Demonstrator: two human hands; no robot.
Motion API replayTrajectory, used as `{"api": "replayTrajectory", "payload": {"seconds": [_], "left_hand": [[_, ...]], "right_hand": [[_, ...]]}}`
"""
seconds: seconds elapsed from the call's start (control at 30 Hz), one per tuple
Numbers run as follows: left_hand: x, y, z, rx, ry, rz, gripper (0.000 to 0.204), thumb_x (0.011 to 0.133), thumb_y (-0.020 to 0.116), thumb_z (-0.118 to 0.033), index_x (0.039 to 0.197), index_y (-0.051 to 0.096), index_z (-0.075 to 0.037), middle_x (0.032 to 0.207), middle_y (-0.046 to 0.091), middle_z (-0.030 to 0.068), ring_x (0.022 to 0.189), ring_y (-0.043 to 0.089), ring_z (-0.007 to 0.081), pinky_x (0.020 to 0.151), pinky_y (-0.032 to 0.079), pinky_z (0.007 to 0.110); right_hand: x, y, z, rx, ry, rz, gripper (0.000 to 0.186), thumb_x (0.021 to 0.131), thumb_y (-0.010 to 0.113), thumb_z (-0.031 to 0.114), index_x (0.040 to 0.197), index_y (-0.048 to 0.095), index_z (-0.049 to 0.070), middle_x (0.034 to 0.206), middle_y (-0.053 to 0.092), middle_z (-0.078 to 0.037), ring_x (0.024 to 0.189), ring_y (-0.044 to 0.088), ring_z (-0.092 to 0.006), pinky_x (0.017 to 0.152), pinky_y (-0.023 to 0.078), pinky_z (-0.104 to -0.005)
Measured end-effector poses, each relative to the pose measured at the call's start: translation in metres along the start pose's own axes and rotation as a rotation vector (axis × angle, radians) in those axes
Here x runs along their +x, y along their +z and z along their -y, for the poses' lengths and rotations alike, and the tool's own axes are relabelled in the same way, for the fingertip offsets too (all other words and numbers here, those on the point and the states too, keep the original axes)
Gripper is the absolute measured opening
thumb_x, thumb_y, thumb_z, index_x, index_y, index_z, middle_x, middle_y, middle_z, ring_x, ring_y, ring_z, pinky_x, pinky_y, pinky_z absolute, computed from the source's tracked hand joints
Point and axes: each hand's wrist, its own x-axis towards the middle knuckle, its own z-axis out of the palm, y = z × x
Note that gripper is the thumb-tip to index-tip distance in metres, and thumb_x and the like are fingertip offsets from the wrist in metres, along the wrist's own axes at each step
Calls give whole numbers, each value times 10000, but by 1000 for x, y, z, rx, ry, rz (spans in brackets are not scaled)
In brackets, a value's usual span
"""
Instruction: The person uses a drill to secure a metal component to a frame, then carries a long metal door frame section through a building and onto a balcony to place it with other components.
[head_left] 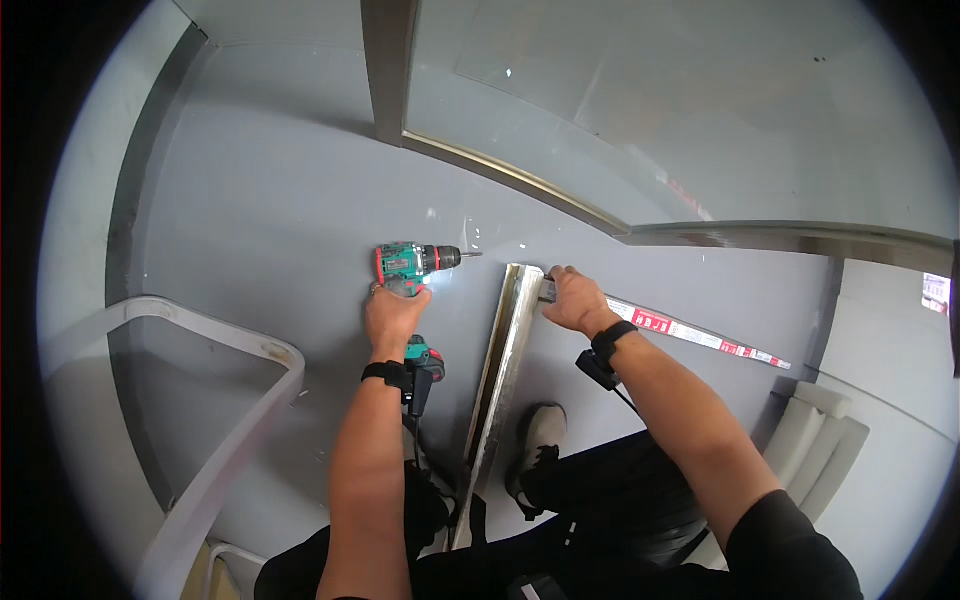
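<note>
My left hand (395, 315) is wrapped round the handle of a green and red cordless drill (403, 262). The drill's lamp is lit, and its bit points right toward the top end of a long shiny metal channel (508, 345). A small gap separates bit and channel. The channel runs back toward me between my feet. My right hand (577, 300) is closed over a long narrow metal strip (690, 332) with red and white labels. That strip extends to the right, its near end beside the channel's top; whether they touch, I cannot tell.
A glass panel in a metal frame (510, 178) stands ahead of me. At the left is a curved white rail (215, 325). Small white chips (522, 245) lie on the grey floor (270, 190). A cream padded piece (815, 445) stands at the right, by the wall.
</note>
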Motion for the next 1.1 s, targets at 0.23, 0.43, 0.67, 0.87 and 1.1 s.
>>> {"api": "replayTrajectory", "payload": {"seconds": [0.23, 0.43, 0.67, 0.87, 1.1], "left_hand": [[-27, -20, -31, 191, -31, -41, 787, 622, 784, -490, 1133, 539, 55, 1081, 625, 223, 1024, 606, 361, 894, 483, 418], [-71, 5, -50, 308, 470, -523, 709, 705, 756, -422, 1171, 516, 55, 1171, 548, 236, 1116, 534, 356, 925, 452, 452], [-119, 91, -91, 211, 309, 199, 562, 753, 735, -245, 1184, 500, 28, 1082, 621, 241, 1021, 600, 398, 879, 478, 439], [-118, 90, -92, 140, 273, 295, 541, 766, 716, -221, 1167, 473, 48, 1049, 625, 240, 969, 621, 395, 839, 498, 466], [-105, 92, -74, -3, 312, 304, 516, 780, 704, -219, 1156, 464, 41, 1015, 633, 275, 974, 608, 433, 843, 482, 467]], "right_hand": [[5, -7, -20, -187, -205, -18, 374, 723, 625, 183, 1055, 594, 16, 1084, 608, -189, 939, 633, -338, 824, 528, -404], [2, -4, -34, -209, -186, -10, 315, 741, 607, 160, 1035, 619, 49, 1060, 632, -177, 918, 648, -325, 806, 533, -398], [2, 8, -22, -193, -161, -100, 294, 767, 603, 177, 1017, 603, 24, 1009, 641, -173, 873, 657, -334, 761, 543, -406], [-7, 9, -32, -178, -164, -148, 232, 825, 530, 100, 1026, 613, 20, 1018, 645, -168, 867, 671, -315, 738, 555, -387], [-5, 13, -30, -166, -182, -123, 237, 818, 534, 76, 1028, 606, -8, 1022, 636, -184, 876, 671, -318, 744, 557, -384]]}}
